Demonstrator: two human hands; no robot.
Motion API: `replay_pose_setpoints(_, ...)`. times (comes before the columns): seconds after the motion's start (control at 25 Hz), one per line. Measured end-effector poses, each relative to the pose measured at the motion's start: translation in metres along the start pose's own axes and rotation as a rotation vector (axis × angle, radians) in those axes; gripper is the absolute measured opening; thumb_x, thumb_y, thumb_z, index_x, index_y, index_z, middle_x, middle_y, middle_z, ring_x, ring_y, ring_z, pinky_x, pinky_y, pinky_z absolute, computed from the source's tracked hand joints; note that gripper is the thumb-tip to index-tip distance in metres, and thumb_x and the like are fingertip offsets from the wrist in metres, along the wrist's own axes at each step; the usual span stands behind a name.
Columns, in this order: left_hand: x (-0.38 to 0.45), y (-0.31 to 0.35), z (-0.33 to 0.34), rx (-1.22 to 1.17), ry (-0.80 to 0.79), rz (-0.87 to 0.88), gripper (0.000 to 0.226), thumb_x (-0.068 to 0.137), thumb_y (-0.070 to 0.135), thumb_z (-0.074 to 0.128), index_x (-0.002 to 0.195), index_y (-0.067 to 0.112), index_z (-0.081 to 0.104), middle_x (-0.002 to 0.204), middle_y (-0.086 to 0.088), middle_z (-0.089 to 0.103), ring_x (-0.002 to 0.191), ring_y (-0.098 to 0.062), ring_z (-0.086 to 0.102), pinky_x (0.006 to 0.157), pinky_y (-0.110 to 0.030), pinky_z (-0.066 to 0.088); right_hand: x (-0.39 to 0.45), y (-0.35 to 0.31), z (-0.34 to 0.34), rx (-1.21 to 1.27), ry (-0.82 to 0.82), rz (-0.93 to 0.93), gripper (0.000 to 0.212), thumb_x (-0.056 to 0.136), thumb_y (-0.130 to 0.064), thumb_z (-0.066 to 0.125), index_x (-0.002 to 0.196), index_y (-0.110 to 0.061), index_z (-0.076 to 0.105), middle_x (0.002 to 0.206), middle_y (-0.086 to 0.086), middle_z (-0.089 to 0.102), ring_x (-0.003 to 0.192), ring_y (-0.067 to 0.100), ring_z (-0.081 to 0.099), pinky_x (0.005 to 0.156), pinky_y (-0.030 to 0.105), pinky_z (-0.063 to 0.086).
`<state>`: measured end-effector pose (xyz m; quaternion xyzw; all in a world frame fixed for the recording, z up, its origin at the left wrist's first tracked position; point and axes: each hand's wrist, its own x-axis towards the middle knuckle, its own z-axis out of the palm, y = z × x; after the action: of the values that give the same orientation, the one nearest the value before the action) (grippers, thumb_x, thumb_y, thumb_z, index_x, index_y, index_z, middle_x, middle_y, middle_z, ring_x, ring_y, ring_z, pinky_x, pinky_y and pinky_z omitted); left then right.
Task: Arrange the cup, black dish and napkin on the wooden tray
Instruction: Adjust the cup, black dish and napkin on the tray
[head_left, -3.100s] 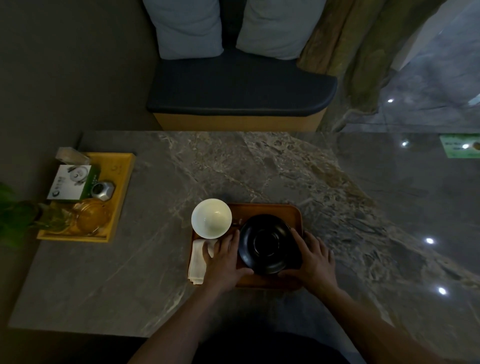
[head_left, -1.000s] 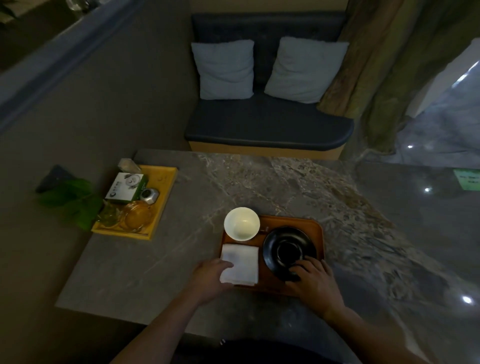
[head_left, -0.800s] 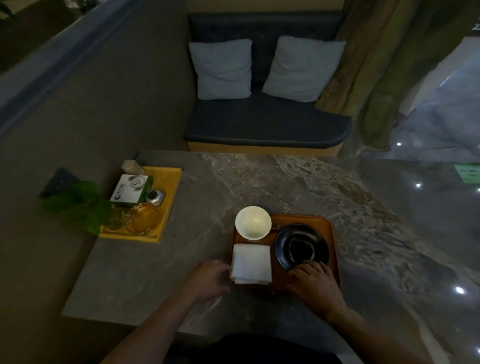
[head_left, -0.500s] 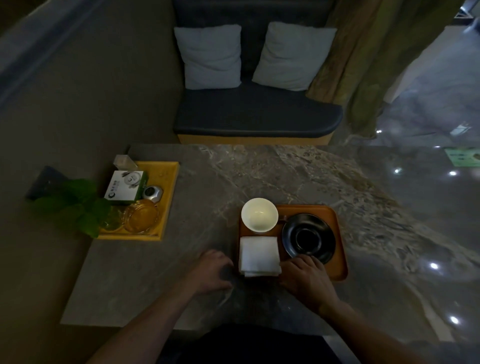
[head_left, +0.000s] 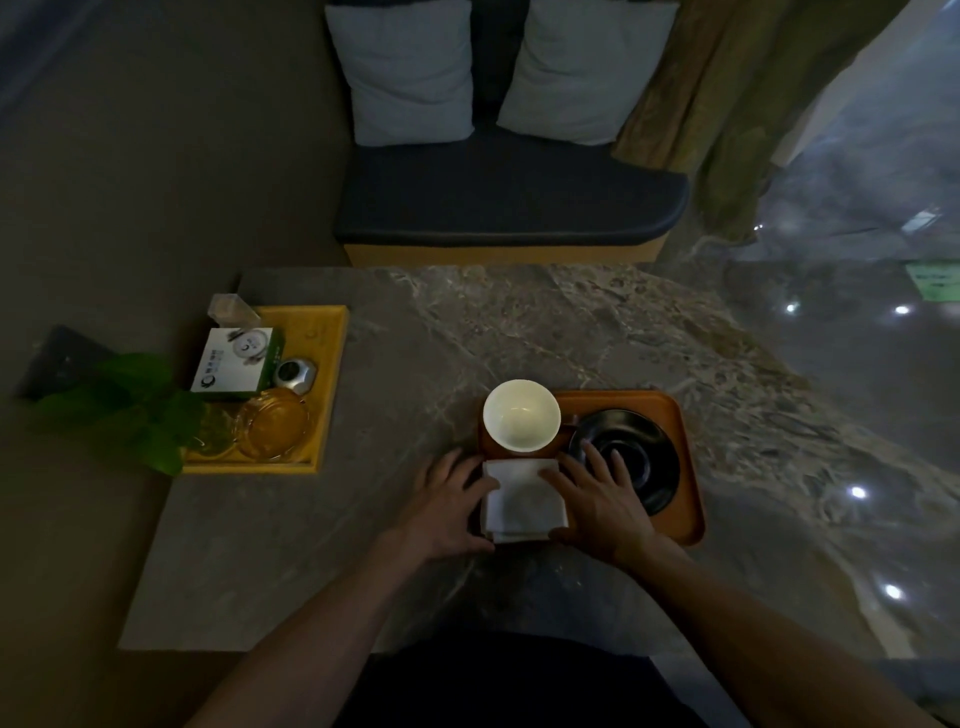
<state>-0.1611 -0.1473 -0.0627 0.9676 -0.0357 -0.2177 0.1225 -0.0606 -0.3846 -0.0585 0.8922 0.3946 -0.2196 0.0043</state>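
A wooden tray (head_left: 687, 467) lies on the marble table near me. A white cup (head_left: 521, 414) stands at its far left corner, and a black dish (head_left: 644, 457) fills its right half. A folded white napkin (head_left: 522, 501) rests at the near left of the tray, below the cup. My left hand (head_left: 445, 506) presses against the napkin's left edge with fingers spread. My right hand (head_left: 605, 499) lies flat against the napkin's right edge, its fingertips over the dish's left rim. Neither hand holds anything.
A yellow tray (head_left: 322, 384) at the table's left holds a small green-white box (head_left: 236, 361), a metal object (head_left: 295, 375) and glass dishes (head_left: 272, 425). Green leaves (head_left: 130, 410) overhang its left side. A bench with two cushions (head_left: 410, 73) stands beyond the table.
My left hand moved right onto the napkin's left edge. My right hand shifted from the dish's near rim to the napkin's right edge. The view tilted down.
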Motion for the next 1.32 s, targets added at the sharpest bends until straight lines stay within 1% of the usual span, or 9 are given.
replay_pose_setpoints(0.16,0.008,0.003,0.001,0.029,-0.029,0.015,0.085,0.074,0.071,0.059,0.146,0.038,0.029,0.161,-0.002,0.015,0.149,-0.029,0.000,0.119,-0.058,0.003,0.008,0.000,0.000,-0.016,-0.017,-0.042,0.088,0.079,-0.061,0.062,0.148,-0.033,0.014,0.159,0.004,0.018,0.147,0.036,-0.009,0.112,0.065,-0.006)
replay_pose_setpoints(0.4,0.013,0.002,0.001,0.056,-0.033,0.017,0.079,0.077,0.070,0.056,0.145,0.035,0.033,0.159,-0.004,0.022,0.149,-0.030,0.003,0.119,-0.058,0.002,0.015,0.002,-0.001,-0.014,-0.048,-0.047,0.087,0.077,-0.057,0.067,0.147,-0.032,0.021,0.158,0.004,0.021,0.147,0.037,-0.008,0.112,0.067,-0.006)
replay_pose_setpoints(0.56,0.015,0.002,0.003,0.059,-0.017,0.019,0.076,0.078,0.068,0.057,0.143,0.034,0.037,0.157,-0.003,0.026,0.149,-0.029,0.007,0.118,-0.059,0.004,0.016,0.003,0.000,-0.012,-0.043,-0.051,0.088,0.077,-0.058,0.066,0.148,-0.034,0.020,0.159,0.003,0.022,0.147,0.037,-0.008,0.112,0.068,-0.007)
replay_pose_setpoints(0.72,0.017,-0.002,0.006,0.044,-0.015,0.037,0.078,0.076,0.071,0.056,0.143,0.035,0.037,0.157,-0.001,0.026,0.148,-0.029,0.009,0.117,-0.059,0.005,0.015,0.006,0.003,-0.005,-0.024,-0.057,0.087,0.077,-0.061,0.064,0.148,-0.036,0.019,0.159,0.001,0.022,0.147,0.036,-0.008,0.110,0.067,-0.009)
replay_pose_setpoints(0.96,0.017,-0.001,0.012,0.013,0.028,0.051,0.077,0.075,0.073,0.057,0.140,0.035,0.042,0.155,0.000,0.031,0.147,-0.028,0.013,0.117,-0.059,0.007,0.014,0.010,0.006,-0.036,-0.028,-0.066,0.088,0.076,-0.063,0.064,0.147,-0.040,0.017,0.160,-0.003,0.020,0.147,0.038,-0.008,0.108,0.066,-0.013)
replay_pose_setpoints(1.16,0.016,0.000,0.011,0.026,-0.009,0.038,0.078,0.076,0.075,0.053,0.142,0.037,0.036,0.156,0.001,0.026,0.148,-0.027,0.010,0.118,-0.059,0.006,0.014,0.013,0.007,-0.038,-0.044,-0.072,0.089,0.076,-0.064,0.062,0.147,-0.043,0.013,0.162,-0.004,0.016,0.146,0.038,-0.010,0.106,0.066,-0.015)
replay_pose_setpoints(1.32,0.014,0.000,0.009,0.038,-0.012,0.043,0.077,0.077,0.074,0.054,0.142,0.036,0.037,0.156,0.000,0.026,0.148,-0.028,0.009,0.117,-0.060,0.006,0.015,0.011,0.010,-0.034,-0.062,-0.058,0.091,0.077,-0.062,0.063,0.148,-0.044,0.008,0.162,-0.005,0.011,0.146,0.038,-0.012,0.107,0.066,-0.015)
